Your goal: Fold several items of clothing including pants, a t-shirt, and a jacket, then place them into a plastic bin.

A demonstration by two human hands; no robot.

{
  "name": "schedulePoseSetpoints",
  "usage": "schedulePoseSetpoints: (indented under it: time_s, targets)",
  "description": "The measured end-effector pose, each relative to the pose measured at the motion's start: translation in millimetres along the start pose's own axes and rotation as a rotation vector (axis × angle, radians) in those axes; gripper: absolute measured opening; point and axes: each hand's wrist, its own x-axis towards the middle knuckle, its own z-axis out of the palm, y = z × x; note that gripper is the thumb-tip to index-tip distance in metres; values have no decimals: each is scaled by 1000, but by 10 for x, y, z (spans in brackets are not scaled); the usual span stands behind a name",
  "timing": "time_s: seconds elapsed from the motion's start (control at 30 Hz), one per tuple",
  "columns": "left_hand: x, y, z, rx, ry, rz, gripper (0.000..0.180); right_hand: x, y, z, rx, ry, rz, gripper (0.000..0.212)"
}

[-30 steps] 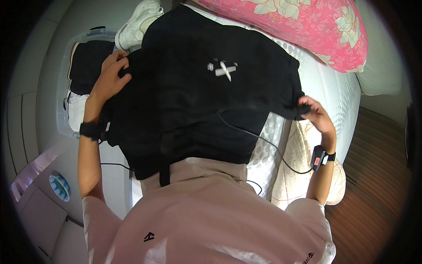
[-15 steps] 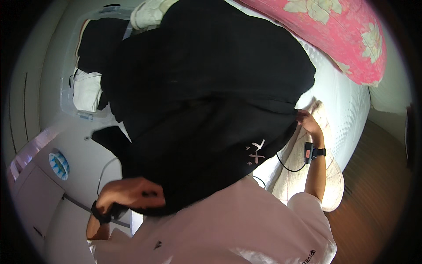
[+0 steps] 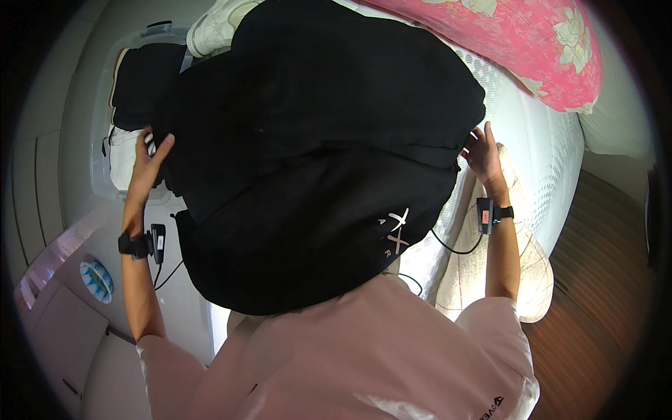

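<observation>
A large black garment (image 3: 329,126) with a pale printed mark lies spread before me, its near edge reaching my shirt. My left hand (image 3: 149,159) is at the garment's left edge, thumb and fingers apart, over the side of a clear plastic bin (image 3: 100,168). On the opposite side, my right hand (image 3: 483,157) sits beside the right edge with its fingers loosely spread and curved. Its fingertips are close to the cloth; whether they touch it is hard to tell. Folds run across the garment's middle.
The bin holds folded black cloth (image 3: 147,84) and white cloth (image 3: 122,157). A pink flowered cushion or bedding (image 3: 518,49) lies far right on a white bed (image 3: 553,161). A cream padded cloth (image 3: 525,266) is under my right forearm. Cables hang from both wrist devices.
My left hand has moved from the garment's near left corner up to its left edge, and its fingers have opened. The near left part now lies smoother. My right hand has let go of the edge.
</observation>
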Motion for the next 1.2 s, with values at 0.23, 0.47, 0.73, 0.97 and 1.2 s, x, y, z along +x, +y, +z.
schedulePoseSetpoints:
  time_s: [0.23, 0.47, 0.73, 0.97, 1.2]
  targets:
    - [579, 168, -11, 55, -67, 83, 78, -193, -154, 403, -144, 153, -223, 58]
    - [839, 240, -631, 296, 369, 161, 80, -471, -747, 623, -369, 216, -497, 36]
    - [1177, 257, -1425, 250, 657, 361, 60, 133, -824, 755, -654, 271, -870, 22]
    - [701, 61, 57, 241, -141, 354, 64, 353, -765, 688, -820, 391, -714, 36]
    - [314, 347, 417, 656, -102, 408, 58, 563, -1150, 984, -770, 322, -291, 43]
